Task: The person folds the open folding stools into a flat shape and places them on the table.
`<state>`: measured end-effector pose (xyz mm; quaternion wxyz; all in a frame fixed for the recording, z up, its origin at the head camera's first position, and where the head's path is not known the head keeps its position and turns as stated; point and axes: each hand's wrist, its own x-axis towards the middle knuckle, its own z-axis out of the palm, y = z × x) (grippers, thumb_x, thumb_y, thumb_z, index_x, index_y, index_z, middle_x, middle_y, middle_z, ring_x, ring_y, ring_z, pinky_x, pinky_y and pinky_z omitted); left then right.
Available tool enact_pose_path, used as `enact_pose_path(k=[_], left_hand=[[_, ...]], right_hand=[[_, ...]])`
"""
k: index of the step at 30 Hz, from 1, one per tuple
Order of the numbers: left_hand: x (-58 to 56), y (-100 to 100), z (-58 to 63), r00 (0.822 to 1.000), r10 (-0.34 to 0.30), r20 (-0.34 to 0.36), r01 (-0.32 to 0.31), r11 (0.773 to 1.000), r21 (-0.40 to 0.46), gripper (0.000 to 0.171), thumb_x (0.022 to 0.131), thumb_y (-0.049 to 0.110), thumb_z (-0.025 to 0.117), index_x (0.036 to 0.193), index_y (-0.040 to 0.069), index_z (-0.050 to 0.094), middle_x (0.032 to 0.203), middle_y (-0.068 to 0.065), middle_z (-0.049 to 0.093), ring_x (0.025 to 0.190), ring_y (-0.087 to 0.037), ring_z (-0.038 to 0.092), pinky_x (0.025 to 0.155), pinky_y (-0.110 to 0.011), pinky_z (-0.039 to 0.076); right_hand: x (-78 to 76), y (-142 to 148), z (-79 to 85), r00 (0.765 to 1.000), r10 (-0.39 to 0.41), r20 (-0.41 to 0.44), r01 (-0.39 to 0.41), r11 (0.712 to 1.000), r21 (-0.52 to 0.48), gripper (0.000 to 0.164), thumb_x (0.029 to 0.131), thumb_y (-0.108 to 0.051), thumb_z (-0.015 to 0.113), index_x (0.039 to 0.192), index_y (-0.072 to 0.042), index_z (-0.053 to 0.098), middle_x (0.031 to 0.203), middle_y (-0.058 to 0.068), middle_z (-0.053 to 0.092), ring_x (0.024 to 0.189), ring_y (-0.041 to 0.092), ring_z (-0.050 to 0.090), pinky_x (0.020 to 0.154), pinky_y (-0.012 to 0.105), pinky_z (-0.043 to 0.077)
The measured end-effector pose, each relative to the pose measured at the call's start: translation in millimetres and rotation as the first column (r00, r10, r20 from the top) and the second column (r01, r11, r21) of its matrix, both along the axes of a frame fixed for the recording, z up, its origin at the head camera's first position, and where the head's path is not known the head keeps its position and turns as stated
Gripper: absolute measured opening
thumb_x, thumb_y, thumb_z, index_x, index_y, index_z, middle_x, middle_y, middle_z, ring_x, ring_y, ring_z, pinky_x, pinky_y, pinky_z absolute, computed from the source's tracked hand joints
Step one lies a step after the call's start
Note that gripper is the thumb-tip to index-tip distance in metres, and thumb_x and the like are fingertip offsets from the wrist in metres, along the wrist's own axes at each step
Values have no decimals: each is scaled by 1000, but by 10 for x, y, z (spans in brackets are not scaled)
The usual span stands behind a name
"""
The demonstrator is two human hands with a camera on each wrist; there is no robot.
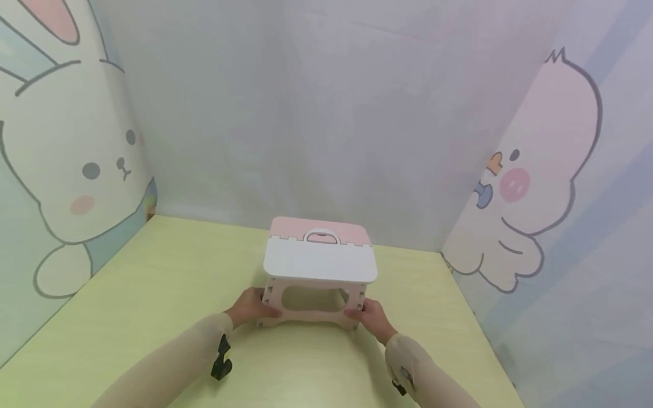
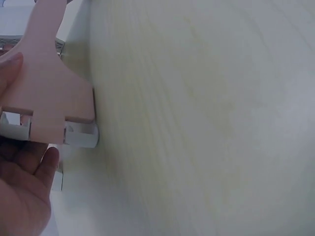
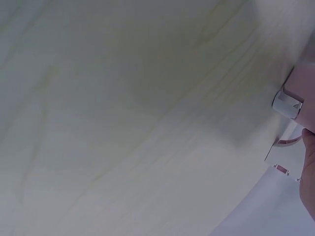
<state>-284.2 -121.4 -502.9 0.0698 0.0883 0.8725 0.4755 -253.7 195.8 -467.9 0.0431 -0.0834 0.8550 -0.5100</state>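
Observation:
A pink and white folding step stool stands upright, legs unfolded, on the table in the head view. Its top is half pink, half white, with a white carry handle lying along the middle. My left hand grips the stool's left side low down, thumb over the pink front leg panel. On the opposite side my right hand grips the panel's right edge the same way. In the left wrist view the pink leg panel shows white hinge pieces, with fingers behind it. Only part of the right hand shows in its wrist view.
The pale yellow wood-grain table runs back to a hanging grey-white curtain. Side curtains carry a cartoon rabbit on the left and a cartoon chick on the right. A black strap clip hangs at the left sleeve.

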Motion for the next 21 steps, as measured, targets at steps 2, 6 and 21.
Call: enact_pose_path(k=[2, 6, 21], left_hand=[[-7, 1, 8, 1000, -3, 0, 3, 1000, 11, 51, 66, 20, 87, 104, -5, 65, 96, -12, 70, 83, -21, 63, 83, -45, 49], [-18, -3, -3, 1000, 0, 23, 0, 1000, 24, 50, 66, 20, 87, 104, -4, 65, 96, -11, 70, 84, -20, 62, 84, -45, 49], [-16, 16, 37, 997, 24, 70, -25, 1000, 6, 56, 66, 21, 87, 110, -4, 64, 104, -13, 69, 92, -24, 64, 89, -47, 47]], right_hand=[[21, -3, 55, 1000, 14, -6, -14, 1000, -6, 32, 85, -5, 69, 108, 16, 60, 108, 26, 65, 103, 38, 61, 88, 50, 46], [-64, 49, -84, 1000, 18, 0, -18, 1000, -6, 31, 85, -7, 69, 106, 14, 62, 108, 24, 66, 102, 35, 61, 87, 49, 47], [-145, 97, -239, 1000, 6, 20, -6, 1000, 0, 32, 84, -12, 71, 107, 10, 64, 108, 21, 67, 102, 32, 62, 89, 48, 47]])
